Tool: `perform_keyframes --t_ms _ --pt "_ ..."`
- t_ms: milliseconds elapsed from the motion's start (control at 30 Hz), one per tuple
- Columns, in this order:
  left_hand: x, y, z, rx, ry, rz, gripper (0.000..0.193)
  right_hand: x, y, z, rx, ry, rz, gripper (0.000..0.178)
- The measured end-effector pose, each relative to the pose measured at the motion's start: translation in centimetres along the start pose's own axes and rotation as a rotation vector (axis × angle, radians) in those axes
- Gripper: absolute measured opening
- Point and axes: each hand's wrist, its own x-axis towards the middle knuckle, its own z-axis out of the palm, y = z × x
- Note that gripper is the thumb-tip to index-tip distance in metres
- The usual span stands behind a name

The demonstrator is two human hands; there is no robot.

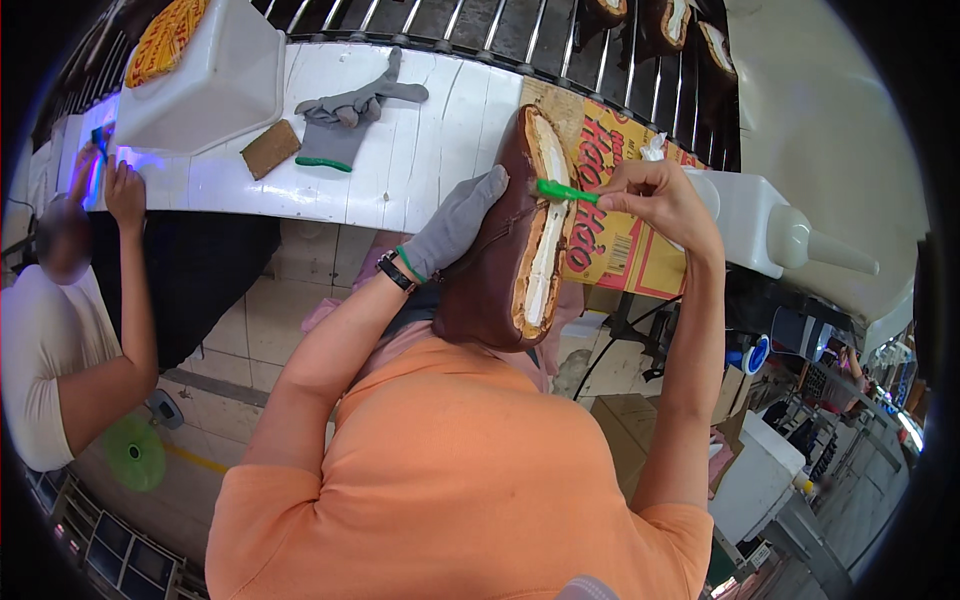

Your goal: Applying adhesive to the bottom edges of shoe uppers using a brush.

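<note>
A dark brown leather boot (488, 285) stands tilted up in front of my chest, its sole side turned right. That underside shows a long white strip (541, 260) inside a tan, rough-edged border. My left hand (458, 226), in a grey glove with a green cuff, grips the boot's left side near its upper end. In the bare fingers of my right hand (655, 200) is a small green brush (567, 191). The brush's head touches the boot's underside near the upper part of the white strip; its bristles are hidden.
A yellow and red cardboard sheet (640, 255) lies beyond the boot. Right of it are a white container (742, 222) and a white spouted bottle (800, 240). A grey glove (340, 125) and brown block (270, 150) lie on the white table (450, 110). Rollers (480, 35) carry similar boots (665, 22). A co-worker (75, 370) works at left.
</note>
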Motion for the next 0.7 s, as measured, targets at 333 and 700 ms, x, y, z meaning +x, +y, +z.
perform_keyframes --t_ms 333,700 --pt "0.4 -0.8 0.0 0.006 0.023 -0.009 0.059 -5.9 -1.1 4.4 0.055 -0.085 -0.250 0.010" --pt "0.2 -0.7 0.2 -0.018 0.029 -0.023 0.062 -7.4 -2.1 4.8 -0.075 0.097 -0.143 0.010"
